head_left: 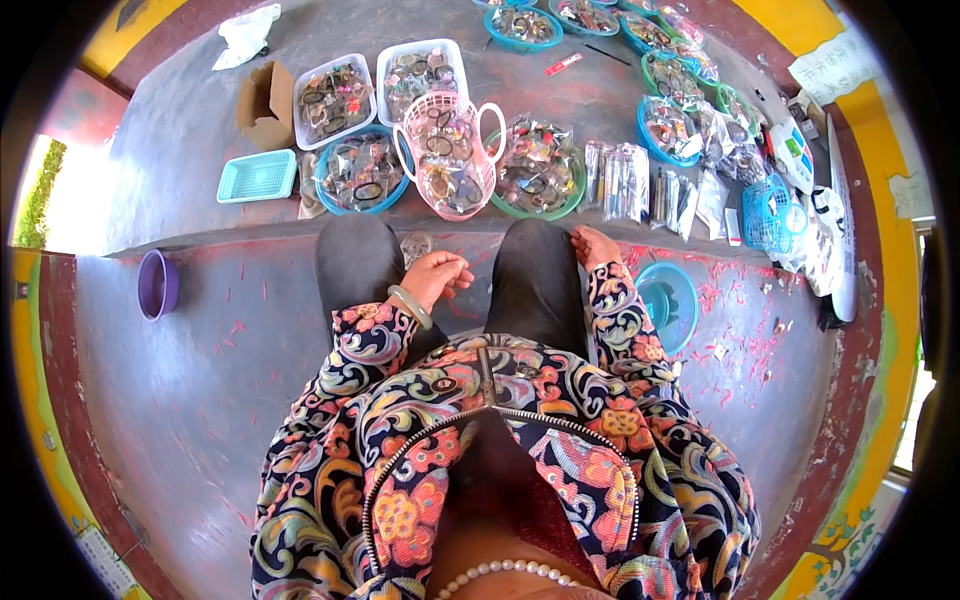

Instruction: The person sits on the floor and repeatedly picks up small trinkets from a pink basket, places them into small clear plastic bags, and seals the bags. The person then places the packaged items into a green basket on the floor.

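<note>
Between my knees, my left hand [440, 279] is closed with curled fingers, a pale bangle on its wrist; whatever it may hold is hidden. My right hand [596, 247] lies against the outside of my right knee, fingers bent inward, and its contents cannot be made out. Just beyond my left hand, a small clear packet [416, 243] shows beside my left knee. A pink two-handled basket [445, 203] stands ahead at the platform's edge, holding bagged hair ties. It sits between a blue basin [401, 195] and a green basin [578, 196], both filled with small bagged items.
Two white trays [464, 75] of bagged items, a cardboard box [250, 125] and a turquoise basket [257, 197] stand on the platform [560, 105]. Clear packets of pens [625, 183] lie right. A purple tub [157, 285] and teal basin [683, 300] rest on the lower floor.
</note>
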`<action>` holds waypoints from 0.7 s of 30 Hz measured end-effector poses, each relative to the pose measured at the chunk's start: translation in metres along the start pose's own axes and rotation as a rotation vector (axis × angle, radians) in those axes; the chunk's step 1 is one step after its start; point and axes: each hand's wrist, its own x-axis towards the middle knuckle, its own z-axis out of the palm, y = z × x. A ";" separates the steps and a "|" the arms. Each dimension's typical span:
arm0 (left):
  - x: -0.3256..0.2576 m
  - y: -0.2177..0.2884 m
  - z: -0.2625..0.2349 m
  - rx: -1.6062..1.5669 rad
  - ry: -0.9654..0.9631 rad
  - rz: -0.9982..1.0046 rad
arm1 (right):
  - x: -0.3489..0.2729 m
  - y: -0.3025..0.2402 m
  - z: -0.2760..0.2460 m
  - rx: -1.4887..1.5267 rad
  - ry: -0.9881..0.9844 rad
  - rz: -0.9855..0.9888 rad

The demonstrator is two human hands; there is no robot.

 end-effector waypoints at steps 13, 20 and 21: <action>-0.002 0.006 0.006 0.030 0.020 -0.047 | 0.072 -0.058 0.139 -0.775 -0.204 -0.621; 0.003 0.002 0.004 0.038 0.002 -0.042 | 0.128 -0.059 0.159 -1.503 -0.213 -0.889; 0.002 0.001 0.001 0.033 0.014 -0.045 | 0.126 -0.059 0.162 -1.716 -0.270 -0.961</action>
